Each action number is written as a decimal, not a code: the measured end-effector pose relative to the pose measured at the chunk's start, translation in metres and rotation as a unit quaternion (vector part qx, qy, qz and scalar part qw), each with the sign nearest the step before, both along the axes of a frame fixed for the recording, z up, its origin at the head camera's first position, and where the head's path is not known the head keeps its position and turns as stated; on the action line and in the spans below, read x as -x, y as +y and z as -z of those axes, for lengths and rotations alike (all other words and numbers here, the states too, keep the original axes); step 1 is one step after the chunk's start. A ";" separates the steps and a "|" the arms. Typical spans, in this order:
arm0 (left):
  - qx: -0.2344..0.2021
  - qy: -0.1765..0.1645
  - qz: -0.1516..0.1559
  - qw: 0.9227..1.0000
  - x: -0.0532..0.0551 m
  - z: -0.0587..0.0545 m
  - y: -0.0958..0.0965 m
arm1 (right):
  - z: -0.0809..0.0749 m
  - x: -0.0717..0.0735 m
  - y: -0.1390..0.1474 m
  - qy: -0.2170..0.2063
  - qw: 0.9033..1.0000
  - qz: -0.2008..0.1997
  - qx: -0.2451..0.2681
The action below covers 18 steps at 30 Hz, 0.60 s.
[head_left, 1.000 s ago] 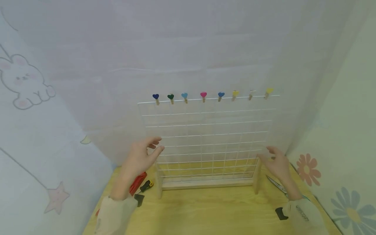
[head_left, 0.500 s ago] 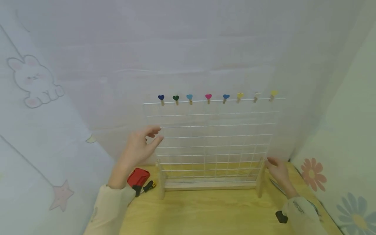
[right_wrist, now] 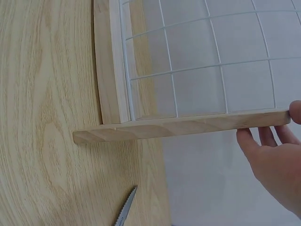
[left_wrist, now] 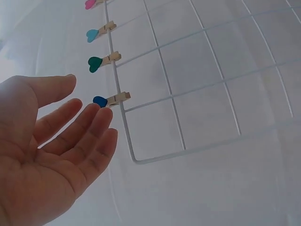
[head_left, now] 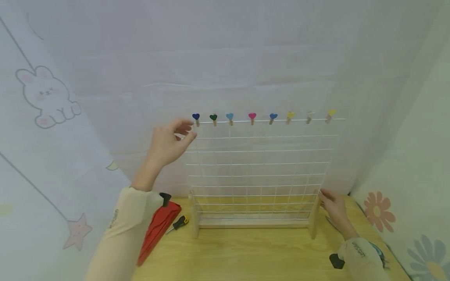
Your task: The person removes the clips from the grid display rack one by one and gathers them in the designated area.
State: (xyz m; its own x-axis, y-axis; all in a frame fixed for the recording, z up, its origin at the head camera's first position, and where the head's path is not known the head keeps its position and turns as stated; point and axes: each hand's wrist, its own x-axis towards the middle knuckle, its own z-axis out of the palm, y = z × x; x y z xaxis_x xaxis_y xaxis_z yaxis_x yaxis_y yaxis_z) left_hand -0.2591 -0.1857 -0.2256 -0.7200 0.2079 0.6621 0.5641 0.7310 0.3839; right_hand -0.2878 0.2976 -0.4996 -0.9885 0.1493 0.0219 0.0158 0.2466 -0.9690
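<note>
The wooden table point(head_left: 246, 253) bears the same load as a second ago, and on it the white wire grid point(head_left: 260, 163) stands upright in its pale wooden stand point(head_left: 253, 224), with no sign of having shifted along the tabletop. What has changed is the hands. The left hand point(head_left: 168, 145), level with the middle of the grid a second ago, has risen to its upper left corner; its fingers curve loosely, the thumb stands well apart from them, and it holds nothing. The right hand point(head_left: 335, 208) has come in against the stand's right post point(right_wrist: 188, 128): in the right wrist view it is partly closed about the upper end, fingertips on the outer side and one digit at the tip. The work thus seems split between the two ends, one hand apparently bracing the post while the other is at the clips. With the left forearm lifted, more of the red pouch point(head_left: 159, 232) shows on the table, a screwdriver point(head_left: 180, 222) just beside it; near the right post lies a pointed blade point(right_wrist: 126, 207), partly out of view. Smallest are the eight heart clips point(head_left: 252, 117), all on the top wire in unchanged order; the left fingertips are right by the dark blue clip point(left_wrist: 113, 100), though whether they touch it I cannot tell.
</note>
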 end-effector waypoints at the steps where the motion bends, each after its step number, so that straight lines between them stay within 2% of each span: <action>1: -0.001 0.000 -0.001 1.000 0.003 -0.003 0.000 | 0.001 0.001 0.000 -0.001 1.000 0.000 0.001; 5: -0.010 -0.007 -0.006 1.000 0.017 -0.012 0.000 | 0.004 0.001 0.001 0.000 1.000 0.004 0.015; 11: -0.018 -0.034 -0.011 0.999 0.036 -0.018 -0.003 | 0.006 0.001 0.002 0.013 1.000 0.012 0.017; 18: 0.001 -0.070 -0.018 0.997 0.048 -0.023 -0.001 | 0.005 0.000 0.001 0.023 1.000 0.005 0.006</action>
